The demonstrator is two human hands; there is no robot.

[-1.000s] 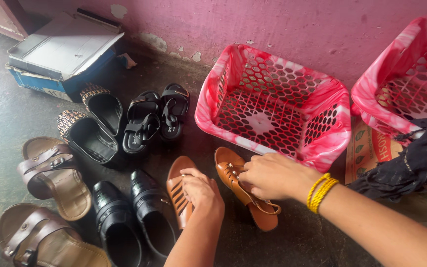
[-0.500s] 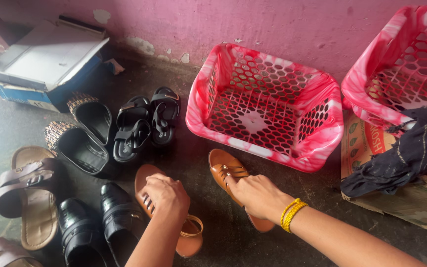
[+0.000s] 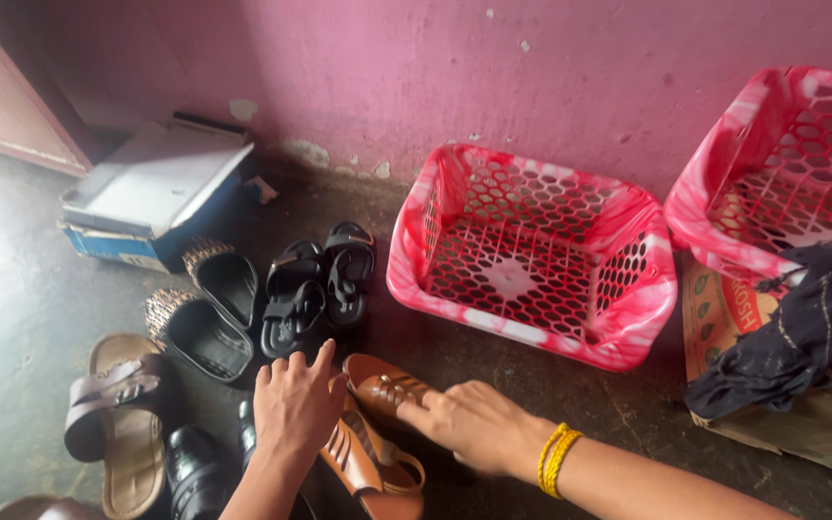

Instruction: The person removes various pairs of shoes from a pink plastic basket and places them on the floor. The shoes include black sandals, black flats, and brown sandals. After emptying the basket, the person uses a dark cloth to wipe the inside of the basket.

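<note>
Two tan strappy sandals lie on the dark floor near the bottom middle. My left hand (image 3: 293, 406) rests fingers spread on the nearer tan sandal (image 3: 370, 468), which is tilted on its side. My right hand (image 3: 474, 428), with yellow bangles at the wrist, lies on the other tan sandal (image 3: 384, 384), covering its heel end. Whether either hand truly grips its sandal is unclear. Just beyond them stands a pink-and-white mesh plastic basket (image 3: 533, 337) with nothing inside.
A second pink basket (image 3: 724, 207) leans at the right above a cardboard box (image 3: 724, 318) with dark cloth (image 3: 801, 332) draped over it. Black sandals (image 3: 318, 286), black slip-ons (image 3: 206, 313), brown sandals (image 3: 119, 424), black shoes (image 3: 195, 472) and a blue shoebox (image 3: 151, 197) lie at the left.
The view tilted up and shifted. Both hands pushed the tan sandals together and toward the left; the left one now lies tipped on its side beside the right one.
</note>
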